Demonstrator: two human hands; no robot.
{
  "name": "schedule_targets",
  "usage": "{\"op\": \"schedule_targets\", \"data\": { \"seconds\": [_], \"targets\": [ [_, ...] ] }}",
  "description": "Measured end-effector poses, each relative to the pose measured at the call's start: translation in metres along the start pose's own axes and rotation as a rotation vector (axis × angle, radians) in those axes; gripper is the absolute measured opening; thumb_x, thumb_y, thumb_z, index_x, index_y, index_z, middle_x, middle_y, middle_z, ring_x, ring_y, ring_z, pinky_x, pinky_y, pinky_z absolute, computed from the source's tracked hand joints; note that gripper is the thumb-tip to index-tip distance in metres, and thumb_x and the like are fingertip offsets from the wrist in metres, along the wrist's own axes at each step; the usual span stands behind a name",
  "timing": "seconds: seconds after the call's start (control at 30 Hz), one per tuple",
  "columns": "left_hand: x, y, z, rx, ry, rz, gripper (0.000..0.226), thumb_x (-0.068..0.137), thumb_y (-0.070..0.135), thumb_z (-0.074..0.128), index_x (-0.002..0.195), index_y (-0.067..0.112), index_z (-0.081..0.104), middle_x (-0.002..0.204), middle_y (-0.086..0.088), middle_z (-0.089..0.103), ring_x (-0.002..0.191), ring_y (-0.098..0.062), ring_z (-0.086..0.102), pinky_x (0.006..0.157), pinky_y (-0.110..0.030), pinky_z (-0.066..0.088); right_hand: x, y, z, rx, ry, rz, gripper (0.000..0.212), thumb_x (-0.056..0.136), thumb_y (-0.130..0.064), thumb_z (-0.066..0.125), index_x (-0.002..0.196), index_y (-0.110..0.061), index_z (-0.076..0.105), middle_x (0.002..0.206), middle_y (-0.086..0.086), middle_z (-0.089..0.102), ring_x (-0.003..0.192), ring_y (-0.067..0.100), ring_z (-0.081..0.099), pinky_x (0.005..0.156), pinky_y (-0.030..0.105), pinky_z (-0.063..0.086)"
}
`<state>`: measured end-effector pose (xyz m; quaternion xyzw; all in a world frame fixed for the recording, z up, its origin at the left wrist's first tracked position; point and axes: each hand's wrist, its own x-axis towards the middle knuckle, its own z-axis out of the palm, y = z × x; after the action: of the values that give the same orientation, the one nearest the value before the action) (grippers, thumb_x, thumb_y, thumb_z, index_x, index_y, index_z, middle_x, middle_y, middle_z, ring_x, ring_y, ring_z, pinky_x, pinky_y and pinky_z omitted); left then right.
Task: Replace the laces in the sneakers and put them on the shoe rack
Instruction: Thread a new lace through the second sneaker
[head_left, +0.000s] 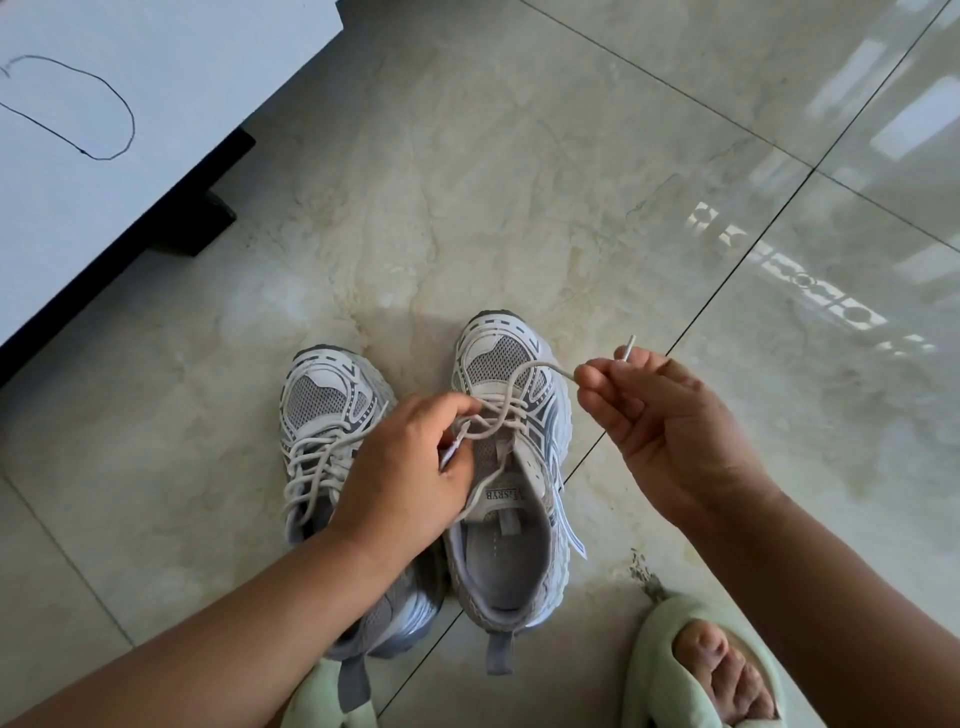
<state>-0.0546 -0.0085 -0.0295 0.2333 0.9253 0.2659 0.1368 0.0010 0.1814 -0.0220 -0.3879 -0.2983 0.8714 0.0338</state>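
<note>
Two grey-and-white sneakers stand side by side, toes pointing away, on a glossy marble-tile floor (519, 182). The left hand (410, 467) pinches one tipped end of the off-white lace (511, 387) over the tongue of the right sneaker (511, 467), while the right hand (670, 421), raised just beside that shoe's toe, grips the other end, its tip poking above the fingers. The left sneaker (322, 415) sits fully laced. Pale green slippers (670, 654) frame the bottom edge; a black cord (78, 104) loops across a white tabletop (156, 78) at upper left.
</note>
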Motion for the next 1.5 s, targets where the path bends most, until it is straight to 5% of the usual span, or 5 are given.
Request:
{"op": "schedule_targets", "data": {
  "seconds": [0.23,0.5,0.7,0.8,1.5],
  "targets": [
    [-0.002,0.0,0.001,0.018,0.036,-0.004,0.034,0.073,-0.001,0.067,0.102,0.015,0.067,0.083,0.012,0.048,0.072,-0.006,0.047,0.068,-0.005,0.034,0.011,-0.005,-0.022,-0.715,0.207,-0.406,0.02,0.087,0.005,0.057,0.081,-0.012,0.066,0.061,0.001,0.067,0.065,0.023,0.07,0.067,0.028,0.058],
    [-0.003,0.0,-0.001,0.012,-0.001,0.005,0.034,0.075,0.002,0.068,0.105,0.018,0.065,0.076,0.012,0.044,0.066,-0.008,0.043,0.064,-0.007,0.032,0.026,-0.04,-0.052,-0.214,0.413,-0.237,0.013,0.089,0.004,0.052,0.083,-0.003,0.06,0.055,0.003,0.064,0.061,0.019,0.069,0.058,0.026,0.056],
    [-0.007,0.005,-0.001,0.089,0.026,0.186,0.011,0.076,0.026,0.063,0.082,0.018,0.064,0.099,-0.002,0.053,0.082,-0.016,0.053,0.066,-0.023,0.045,0.007,-0.011,-0.028,-0.929,-0.055,-0.57,0.02,0.083,0.002,0.062,0.084,-0.015,0.072,0.07,0.003,0.066,0.062,0.012,0.067,0.066,0.022,0.054],
    [-0.008,0.005,0.006,0.128,0.0,0.186,0.029,0.077,0.041,0.053,0.081,0.02,0.072,0.103,-0.002,0.056,0.09,-0.02,0.05,0.077,-0.035,0.046,0.003,-0.001,-0.024,-1.347,-0.283,-0.815,0.016,0.077,-0.005,0.063,0.088,-0.01,0.073,0.073,-0.003,0.065,0.065,0.006,0.063,0.063,0.015,0.049],
    [-0.008,0.001,0.028,-0.144,0.066,0.093,0.032,0.08,0.042,0.055,0.085,0.018,0.075,0.103,-0.005,0.051,0.096,-0.023,0.05,0.084,-0.032,0.045,0.0,0.019,-0.014,-1.573,-0.505,-0.884,0.019,0.087,-0.014,0.051,0.077,-0.006,0.065,0.075,0.005,0.057,0.063,0.028,0.055,0.058,0.036,0.048]
  ]
}}
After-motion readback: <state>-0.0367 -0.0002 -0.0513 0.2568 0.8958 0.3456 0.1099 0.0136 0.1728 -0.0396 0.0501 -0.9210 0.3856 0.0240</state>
